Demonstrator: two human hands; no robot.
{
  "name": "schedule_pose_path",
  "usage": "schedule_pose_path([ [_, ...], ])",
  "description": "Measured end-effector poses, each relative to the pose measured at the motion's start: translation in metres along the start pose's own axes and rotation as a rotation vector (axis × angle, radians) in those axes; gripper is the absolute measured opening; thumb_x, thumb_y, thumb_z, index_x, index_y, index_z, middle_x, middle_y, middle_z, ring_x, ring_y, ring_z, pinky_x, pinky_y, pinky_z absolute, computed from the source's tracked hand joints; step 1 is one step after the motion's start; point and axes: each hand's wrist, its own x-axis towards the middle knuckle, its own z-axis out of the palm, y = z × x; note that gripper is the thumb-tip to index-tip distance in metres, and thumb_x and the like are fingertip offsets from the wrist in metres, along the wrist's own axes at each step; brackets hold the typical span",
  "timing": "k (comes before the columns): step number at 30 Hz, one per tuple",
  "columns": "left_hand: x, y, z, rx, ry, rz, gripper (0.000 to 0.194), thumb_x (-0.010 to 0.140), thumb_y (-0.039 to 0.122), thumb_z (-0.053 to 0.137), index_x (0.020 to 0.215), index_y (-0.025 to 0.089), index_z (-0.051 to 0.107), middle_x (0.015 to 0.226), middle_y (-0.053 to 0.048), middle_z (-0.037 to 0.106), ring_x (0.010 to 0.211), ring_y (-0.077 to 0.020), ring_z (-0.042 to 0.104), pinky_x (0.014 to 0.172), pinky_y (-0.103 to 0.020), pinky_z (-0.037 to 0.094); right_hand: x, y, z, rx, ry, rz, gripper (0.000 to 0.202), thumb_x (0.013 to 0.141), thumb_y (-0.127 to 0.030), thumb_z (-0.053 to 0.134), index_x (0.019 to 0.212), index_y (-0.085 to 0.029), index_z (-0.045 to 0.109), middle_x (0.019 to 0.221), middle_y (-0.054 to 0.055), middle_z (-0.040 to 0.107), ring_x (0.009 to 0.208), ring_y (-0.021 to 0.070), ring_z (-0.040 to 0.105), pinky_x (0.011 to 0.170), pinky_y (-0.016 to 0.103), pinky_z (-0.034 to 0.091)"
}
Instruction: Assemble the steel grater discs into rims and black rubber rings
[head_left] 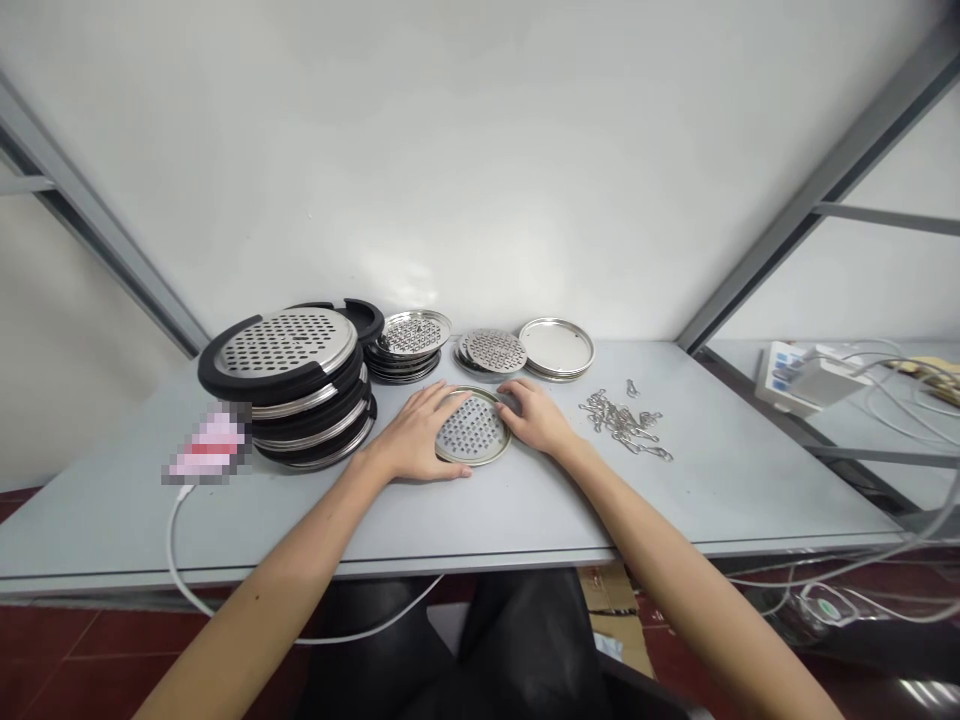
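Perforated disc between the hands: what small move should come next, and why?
I'd probably press the perforated disc lightly around its rim: the left hand cups its left side, the right hand is at its upper right, and this view doesn't show whether it is fully seated.

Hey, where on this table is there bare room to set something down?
Mainly the tabletop right of the loose metal clips; a smaller patch lies between the perforated disc and the front edge. It's crowded along the wall, with stacked metal discs, and at left, around the black-rimmed stack. The left hand and right hand flank the perforated disc.
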Motion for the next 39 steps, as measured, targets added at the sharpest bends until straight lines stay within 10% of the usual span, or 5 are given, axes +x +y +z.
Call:
schedule_pose_path([
  [6,0.004,-0.001,0.003,0.101,0.297,-0.084,0.069,0.084,0.052,0.062,0.139,0.014,0.047,0.147,-0.017,0.043,0.137,-0.0326,0.04,0.113,-0.048,0.035,0.0,-0.002,-0.002,0.01,-0.042,-0.021,0.023,0.089,-0.028,0.054,0.105,-0.014,0.063,0.107,0.013,0.066,0.101,0.0257,0.06,0.093,0.038,0.046],
  [11,0.015,-0.002,0.007,0.328,0.564,-0.154,0.054,0.09,0.04,0.054,0.131,0.004,0.051,0.15,-0.026,0.035,0.146,-0.0379,0.019,0.116,-0.056,0.025,0.0,-0.003,-0.001,-0.007,-0.053,-0.021,0.023,0.089,-0.028,0.055,0.106,-0.015,0.063,0.106,0.013,0.066,0.101,0.0258,0.06,0.092,0.038,0.045],
  [39,0.025,-0.025,0.008,0.208,0.528,-0.158,0.053,0.093,0.037,0.048,0.131,0.0,0.05,0.142,-0.024,0.046,0.143,-0.0366,0.03,0.117,-0.05,0.031,-0.001,-0.004,0.0,-0.06,-0.079,-0.014,0.027,0.09,-0.03,0.055,0.11,-0.015,0.061,0.108,0.013,0.067,0.1,0.0258,0.059,0.092,0.038,0.043],
])
